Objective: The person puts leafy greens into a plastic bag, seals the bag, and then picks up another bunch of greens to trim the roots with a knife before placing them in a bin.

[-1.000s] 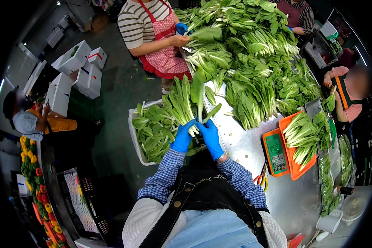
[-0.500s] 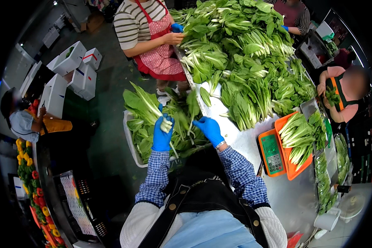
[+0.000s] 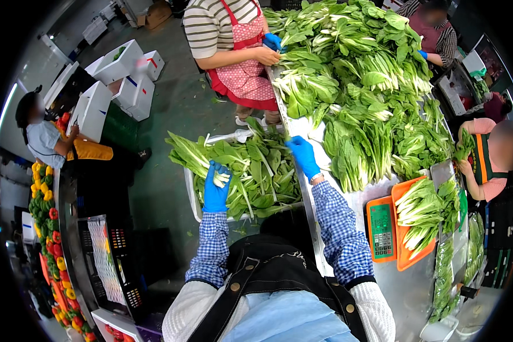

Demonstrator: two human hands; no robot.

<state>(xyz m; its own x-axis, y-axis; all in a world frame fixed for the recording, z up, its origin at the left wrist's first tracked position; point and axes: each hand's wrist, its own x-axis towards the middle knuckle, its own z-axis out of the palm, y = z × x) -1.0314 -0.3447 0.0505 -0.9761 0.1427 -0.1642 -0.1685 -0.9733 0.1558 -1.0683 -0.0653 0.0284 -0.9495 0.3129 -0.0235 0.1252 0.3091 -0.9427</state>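
A bunch of leafy greens (image 3: 189,153) with pale stalks is gripped in my blue-gloved left hand (image 3: 215,191). Its leaves point up and to the left, the cut stalk ends showing at my fingers. Below it stands a white plastic crate (image 3: 195,205) full of loose green leaves and stalks. My blue-gloved right hand (image 3: 304,157) is over the near left edge of the metal table (image 3: 356,200), beside the crate. Its fingers stretch out toward the far left, slightly blurred at the tips, and I see nothing held in them. A large heap of greens (image 3: 356,137) covers the table ahead.
On the right, a scale (image 3: 382,231) has an orange tray (image 3: 402,259) loaded with greens; bagged greens (image 3: 443,279) lie beyond. A person in a red apron (image 3: 249,82) works at the table's left side, others across it. Peppers (image 3: 54,245) and black crates (image 3: 111,256) are at left.
My right hand has moved up and right, away from the crate, and the leaf hanging by its fingers is gone from it. My left hand keeps the bunch, now tilted lower to the left.
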